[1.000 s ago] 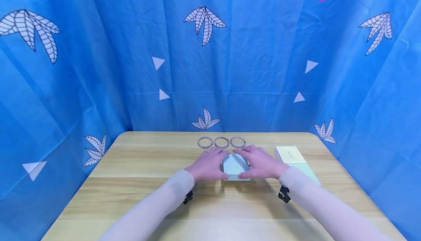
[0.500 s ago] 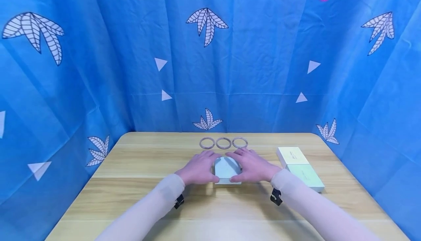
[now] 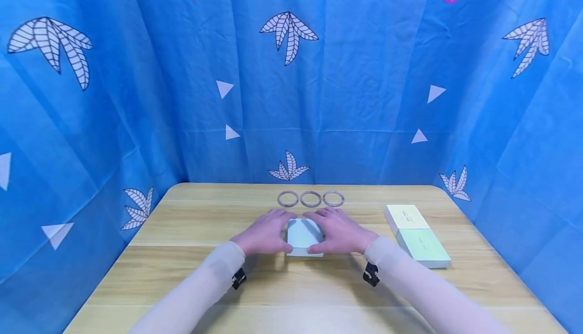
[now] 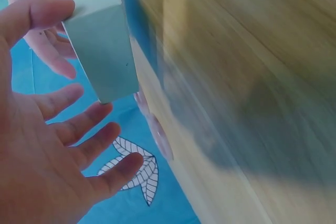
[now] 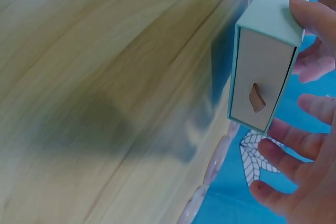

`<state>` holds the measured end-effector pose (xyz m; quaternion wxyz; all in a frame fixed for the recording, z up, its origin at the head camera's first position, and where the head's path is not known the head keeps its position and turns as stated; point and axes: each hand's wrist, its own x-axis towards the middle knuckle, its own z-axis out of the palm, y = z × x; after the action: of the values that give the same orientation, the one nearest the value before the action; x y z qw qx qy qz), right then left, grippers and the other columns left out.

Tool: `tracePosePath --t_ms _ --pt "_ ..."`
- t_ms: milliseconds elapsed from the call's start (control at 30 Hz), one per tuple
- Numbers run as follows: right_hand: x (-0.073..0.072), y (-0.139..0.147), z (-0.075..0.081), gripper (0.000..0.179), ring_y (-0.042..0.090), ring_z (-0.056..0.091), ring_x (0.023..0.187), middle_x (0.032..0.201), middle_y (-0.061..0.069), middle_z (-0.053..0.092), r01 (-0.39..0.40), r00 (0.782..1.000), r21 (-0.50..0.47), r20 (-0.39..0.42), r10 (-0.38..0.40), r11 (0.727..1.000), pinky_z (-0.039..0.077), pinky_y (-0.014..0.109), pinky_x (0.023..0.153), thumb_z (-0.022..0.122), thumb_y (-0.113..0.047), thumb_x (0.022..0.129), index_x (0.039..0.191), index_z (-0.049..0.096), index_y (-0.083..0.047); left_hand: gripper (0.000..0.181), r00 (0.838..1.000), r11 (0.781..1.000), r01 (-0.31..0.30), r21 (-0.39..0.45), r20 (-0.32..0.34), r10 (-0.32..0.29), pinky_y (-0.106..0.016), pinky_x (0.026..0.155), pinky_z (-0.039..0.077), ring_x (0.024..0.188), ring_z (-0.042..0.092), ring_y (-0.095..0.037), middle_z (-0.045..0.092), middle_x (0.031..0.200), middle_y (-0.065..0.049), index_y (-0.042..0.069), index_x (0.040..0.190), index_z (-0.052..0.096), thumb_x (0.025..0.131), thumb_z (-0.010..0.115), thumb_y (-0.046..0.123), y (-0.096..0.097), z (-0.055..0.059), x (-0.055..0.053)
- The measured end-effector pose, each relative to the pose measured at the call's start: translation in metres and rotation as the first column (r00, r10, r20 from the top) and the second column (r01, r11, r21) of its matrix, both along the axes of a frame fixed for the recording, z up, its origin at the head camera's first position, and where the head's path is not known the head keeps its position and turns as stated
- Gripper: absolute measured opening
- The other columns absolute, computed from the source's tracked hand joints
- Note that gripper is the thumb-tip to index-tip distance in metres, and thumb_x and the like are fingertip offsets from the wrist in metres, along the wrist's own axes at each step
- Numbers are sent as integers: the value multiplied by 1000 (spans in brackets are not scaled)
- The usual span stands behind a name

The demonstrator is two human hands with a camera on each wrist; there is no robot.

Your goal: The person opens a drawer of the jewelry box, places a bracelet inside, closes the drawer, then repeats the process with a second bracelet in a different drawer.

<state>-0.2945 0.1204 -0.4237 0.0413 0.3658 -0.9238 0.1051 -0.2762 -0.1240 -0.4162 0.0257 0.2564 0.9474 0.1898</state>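
Pale-green rectangular box with brown tab: at wooden bench, contact unclear | left hand, right hand: each grip clamps one end | three purplish rings: lie beyond, in a row

The left hand and right hand face each other, thumbs nearest the body, fingers spread.

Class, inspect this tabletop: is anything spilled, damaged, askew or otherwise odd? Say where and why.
Nothing stands out. The three bangle-like rings lie in a row near the back, the cream box and green box sit end to end on the right, and the held light teal drawer box shows no obvious dent.
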Motion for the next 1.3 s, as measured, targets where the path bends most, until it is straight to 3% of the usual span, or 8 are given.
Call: tracePosePath --t_ms 167,500,833,1067,1300 --pt "0 -8 -3 92 22 56 121 136 4 61 -2 1000 13 7 2 1000 47 47 99 72 -69 77 151 46 -22 88 1000 1000 -6 11 20 6 -60 114 34 143 40 -32 47 154 -6 18 149 48 71 83 38 -7 0 0" --pt "-5 -23 -9 91 22 55 125 137 3 61 -19 1000 24 -20 20 1000 46 49 102 69 -72 78 151 46 -23 88 999 999 -25 20 47 24 -62 115 32 145 38 -34 46 154 -6 18 149 48 71 86 34 -21 -3 -1" --pt "-2 -37 -9 92 35 51 131 136 7 61 2 999 57 -36 0 998 43 59 106 68 -72 78 151 46 -21 88 994 999 -46 16 95 44 -62 111 38 145 38 -34 44 156 -7 19 150 47 71 87 28 -33 -7 -3" --pt "-2 -42 -11 90 28 55 123 130 5 63 -3 998 54 -64 7 999 46 53 103 68 -72 78 150 48 -20 89 991 999 -53 13 124 51 -64 111 36 147 35 -36 41 158 -9 18 150 47 71 87 26 -37 -7 -6" --pt "-4 -48 -14 90 21 55 116 126 3 64 -14 995 61 -95 20 998 47 47 99 67 -74 78 148 49 -21 88 990 998 -55 34 134 50 -59 108 42 139 43 -33 47 153 -7 16 150 48 71 87 22 -41 -5 -4"
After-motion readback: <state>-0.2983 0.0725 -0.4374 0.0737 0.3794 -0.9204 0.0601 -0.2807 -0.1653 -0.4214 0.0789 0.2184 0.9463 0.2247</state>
